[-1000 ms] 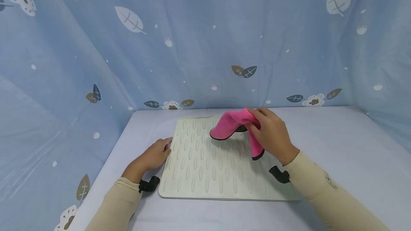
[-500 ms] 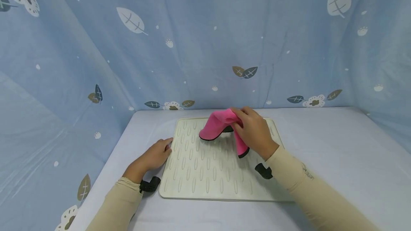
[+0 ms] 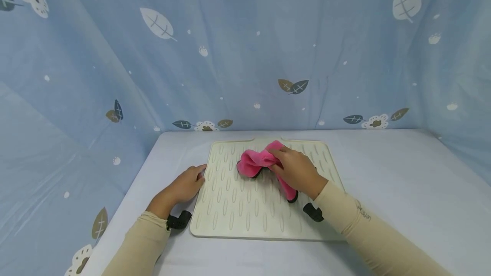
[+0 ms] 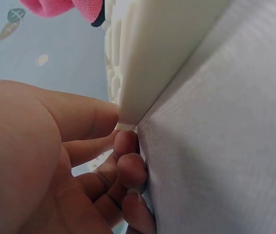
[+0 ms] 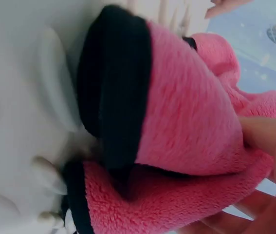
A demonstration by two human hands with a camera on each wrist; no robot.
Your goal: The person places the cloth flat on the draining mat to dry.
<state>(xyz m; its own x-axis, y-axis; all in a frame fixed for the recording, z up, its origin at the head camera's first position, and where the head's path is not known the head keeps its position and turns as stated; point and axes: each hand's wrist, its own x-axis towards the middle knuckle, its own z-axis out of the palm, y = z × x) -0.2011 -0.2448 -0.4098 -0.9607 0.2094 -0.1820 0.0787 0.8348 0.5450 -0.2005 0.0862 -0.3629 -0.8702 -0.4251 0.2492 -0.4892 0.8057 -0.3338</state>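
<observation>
My right hand point(image 3: 297, 173) pinches a bunch of the pink cloth point(image 3: 253, 161) between thumb and fingers, over the middle of the pale board point(image 3: 241, 222), a little toward its far edge. The cloth sags in folds either side of my grip, its black trim point(image 5: 120, 78) low by the raised ridges point(image 3: 247, 222); whether the whole hem touches, I can't tell. My left hand point(image 3: 184, 185) is relaxed at the board's left edge, closed round nothing, fingers loosely bent, thumb point(image 4: 84, 117) against the side wall.

Gathered this tightly, the cloth could, I judge, crumple into a lump if I bear down, or its trim could snag on a ridge and twist it from a light pinch. A hard drag toward the right edge might skid the board across the white-covered bench point(image 3: 399, 182), since I touch only the left one. The black fitting point(image 3: 313, 212) at my right wrist could knock the board if I drop it lower.
</observation>
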